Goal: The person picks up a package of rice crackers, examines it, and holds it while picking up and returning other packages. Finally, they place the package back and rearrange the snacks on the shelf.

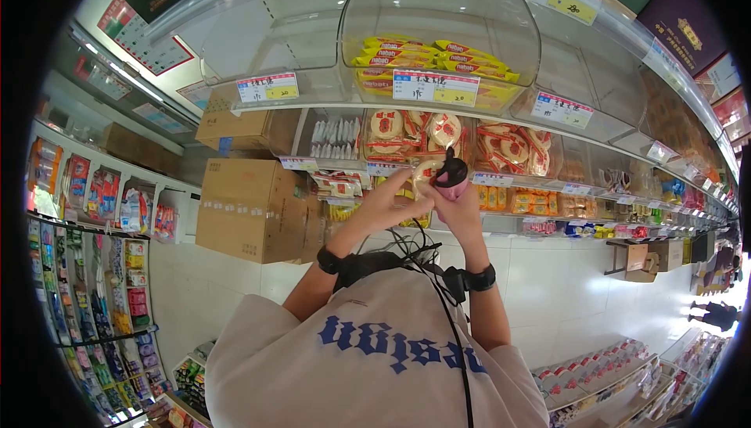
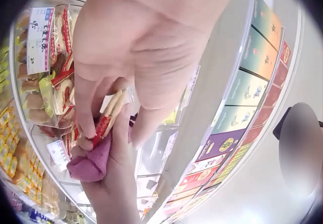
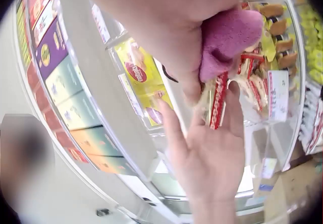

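My right hand (image 1: 460, 210) grips a bunched pink cloth (image 1: 452, 187), and its thumb presses on a flat packet of round rice crackers (image 1: 425, 173). A dark piece stands up above the cloth in the head view. My left hand (image 1: 389, 203) is at the packet's other side, its fingers against it and its thumb held apart. In the right wrist view the packet (image 3: 218, 103) is edge-on, its red printed side showing in front of the left fingers. The left wrist view shows the pink cloth (image 2: 91, 164) below the packet. Both hands are in front of bins of similar cracker packets (image 1: 512, 149).
Above is a clear bin of yellow wafer packs (image 1: 434, 64) with price tags along the shelf edge. Cardboard boxes (image 1: 242, 209) are stacked to the left. A dark cable (image 1: 450, 303) runs down over the shirt. Another person (image 1: 713, 315) is far off at the right.
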Demonstrator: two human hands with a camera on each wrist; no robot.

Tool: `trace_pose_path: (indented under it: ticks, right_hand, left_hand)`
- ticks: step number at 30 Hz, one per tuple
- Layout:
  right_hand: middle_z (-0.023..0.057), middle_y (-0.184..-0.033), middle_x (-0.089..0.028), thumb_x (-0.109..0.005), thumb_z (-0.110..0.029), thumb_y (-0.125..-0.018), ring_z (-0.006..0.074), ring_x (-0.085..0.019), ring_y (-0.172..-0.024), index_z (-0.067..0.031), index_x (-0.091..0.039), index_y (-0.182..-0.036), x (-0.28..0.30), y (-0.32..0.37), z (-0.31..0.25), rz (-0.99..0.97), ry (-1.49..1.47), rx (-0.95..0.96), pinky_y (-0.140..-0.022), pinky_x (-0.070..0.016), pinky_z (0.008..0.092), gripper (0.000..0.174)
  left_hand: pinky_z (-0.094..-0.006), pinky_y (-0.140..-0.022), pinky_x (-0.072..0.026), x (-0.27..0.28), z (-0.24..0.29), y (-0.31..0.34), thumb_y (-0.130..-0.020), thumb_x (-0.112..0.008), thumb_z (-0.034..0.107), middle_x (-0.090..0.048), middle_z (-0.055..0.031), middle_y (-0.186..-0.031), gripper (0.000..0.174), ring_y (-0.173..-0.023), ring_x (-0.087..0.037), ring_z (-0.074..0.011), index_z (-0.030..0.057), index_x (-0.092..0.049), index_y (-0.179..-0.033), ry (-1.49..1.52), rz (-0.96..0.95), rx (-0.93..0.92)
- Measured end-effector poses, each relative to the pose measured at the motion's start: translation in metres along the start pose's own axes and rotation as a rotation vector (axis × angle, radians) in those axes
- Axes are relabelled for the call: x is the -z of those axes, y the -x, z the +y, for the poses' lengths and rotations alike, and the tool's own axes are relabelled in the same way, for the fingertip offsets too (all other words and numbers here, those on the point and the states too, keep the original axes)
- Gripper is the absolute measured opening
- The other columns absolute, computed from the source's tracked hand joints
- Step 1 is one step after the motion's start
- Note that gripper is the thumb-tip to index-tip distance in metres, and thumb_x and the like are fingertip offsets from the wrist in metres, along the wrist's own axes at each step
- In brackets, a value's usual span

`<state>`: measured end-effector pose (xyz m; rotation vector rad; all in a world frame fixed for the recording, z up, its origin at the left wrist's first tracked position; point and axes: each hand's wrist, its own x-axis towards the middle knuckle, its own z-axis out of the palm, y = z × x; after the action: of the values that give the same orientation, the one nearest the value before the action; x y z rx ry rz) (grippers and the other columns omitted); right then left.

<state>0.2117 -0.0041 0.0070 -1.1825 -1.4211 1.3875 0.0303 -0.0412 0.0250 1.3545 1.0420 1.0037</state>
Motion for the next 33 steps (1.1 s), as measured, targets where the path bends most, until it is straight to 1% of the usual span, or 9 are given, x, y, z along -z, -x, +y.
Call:
trace_pose_path:
  ticks: [3,7,10,15,21,24,27,30,33]
  right_hand:
    - [-0.0044,-0.067,-0.061,-0.081,-0.020,-0.088,0.0027,-0.053,-0.056,-0.0041,-0.066,-0.087,0.001,0.000,-0.001,0.043,-0.098,-0.063,-0.051,-0.0430,0.0223,0.022]
    - [-0.0050,-0.069,-0.061,-0.073,-0.020,-0.095,0.0014,-0.047,-0.050,-0.0072,-0.066,-0.092,-0.003,-0.003,0.012,0.097,-0.163,0.068,-0.044,-0.0340,0.0213,0.015]
    - [-0.0036,-0.070,-0.062,-0.068,-0.021,-0.099,0.0024,-0.050,-0.054,-0.0077,-0.067,-0.092,0.001,-0.003,0.013,0.082,-0.282,0.006,-0.048,-0.0388,0.0213,0.015]
    - [-0.0008,-0.072,-0.065,-0.062,-0.023,-0.103,0.0047,-0.055,-0.062,-0.0071,-0.067,-0.093,0.005,-0.001,0.021,0.110,-0.318,0.032,-0.056,-0.0455,0.0226,0.020]
    - [0.0001,-0.073,-0.065,-0.061,-0.026,-0.104,0.0063,-0.056,-0.061,-0.0060,-0.067,-0.096,0.007,0.004,0.019,0.060,-0.311,0.026,-0.056,-0.0462,0.0234,0.022]
    - [0.0004,-0.071,-0.065,-0.060,-0.026,-0.104,0.0065,-0.056,-0.060,-0.0059,-0.067,-0.096,0.005,0.002,0.023,0.084,-0.310,0.084,-0.056,-0.0465,0.0240,0.023]
    - [0.0008,-0.071,-0.065,-0.061,-0.026,-0.104,0.0065,-0.056,-0.060,-0.0059,-0.067,-0.097,0.006,0.003,0.023,0.082,-0.310,0.086,-0.057,-0.0475,0.0243,0.023]
    - [0.0009,-0.071,-0.065,-0.061,-0.027,-0.104,0.0065,-0.056,-0.061,-0.0061,-0.067,-0.098,0.008,0.006,0.017,0.095,-0.290,0.070,-0.058,-0.0487,0.0244,0.023]
    - [0.0008,-0.072,-0.065,-0.061,-0.027,-0.104,0.0068,-0.056,-0.061,-0.0064,-0.067,-0.098,0.011,0.007,0.020,0.106,-0.290,0.073,-0.059,-0.0492,0.0243,0.022]
  left_hand:
    - [-0.0293,-0.091,-0.0541,0.004,0.000,-0.001,-0.095,-0.072,0.010,-0.056,-0.0061,-0.131,0.062,-0.108,-0.060,-0.0139,-0.0006,-0.043,-0.148,0.121,-0.047,0.031]
    - [-0.0293,-0.090,-0.0561,0.014,-0.020,-0.005,-0.095,-0.071,0.006,-0.060,-0.0062,-0.124,0.064,-0.106,-0.062,-0.0132,0.0008,-0.040,-0.150,0.096,-0.066,0.018]
    - [-0.0282,-0.087,-0.0565,0.028,-0.018,-0.011,-0.095,-0.069,0.004,-0.064,-0.0064,-0.117,0.061,-0.105,-0.062,-0.0126,0.0010,-0.041,-0.149,0.023,0.070,-0.065]
    - [-0.0260,-0.077,-0.0543,0.059,-0.038,-0.030,-0.094,-0.069,0.004,-0.068,-0.0093,-0.107,0.061,-0.088,-0.066,-0.0116,0.0021,-0.040,-0.148,-0.071,0.557,-0.189]
    - [-0.0289,-0.071,-0.0533,0.085,-0.057,-0.065,-0.094,-0.070,0.010,-0.069,-0.0090,-0.094,0.038,-0.078,-0.066,-0.0161,0.0002,-0.056,-0.128,-0.164,0.744,-0.204]
    - [-0.0339,-0.074,-0.0535,0.098,-0.066,-0.078,-0.091,-0.072,0.013,-0.068,-0.0130,-0.099,0.030,-0.084,-0.066,-0.0240,0.0004,-0.064,-0.117,-0.571,0.728,-0.191]
    - [-0.0392,-0.079,-0.0529,0.107,-0.074,-0.086,-0.089,-0.072,0.014,-0.065,-0.0167,-0.107,0.027,-0.095,-0.064,-0.0300,0.0006,-0.067,-0.111,-0.966,0.791,-0.533]
    - [-0.0416,-0.084,-0.0520,0.106,-0.078,-0.087,-0.089,-0.070,0.011,-0.063,-0.0179,-0.115,0.025,-0.104,-0.061,-0.0309,0.0015,-0.066,-0.112,-0.975,0.816,-0.517]
    - [-0.0376,-0.078,-0.0542,0.125,-0.108,-0.087,-0.091,-0.070,0.013,-0.065,-0.0152,-0.110,0.028,-0.098,-0.066,-0.0275,0.0028,-0.065,-0.116,-0.550,0.947,-0.413]
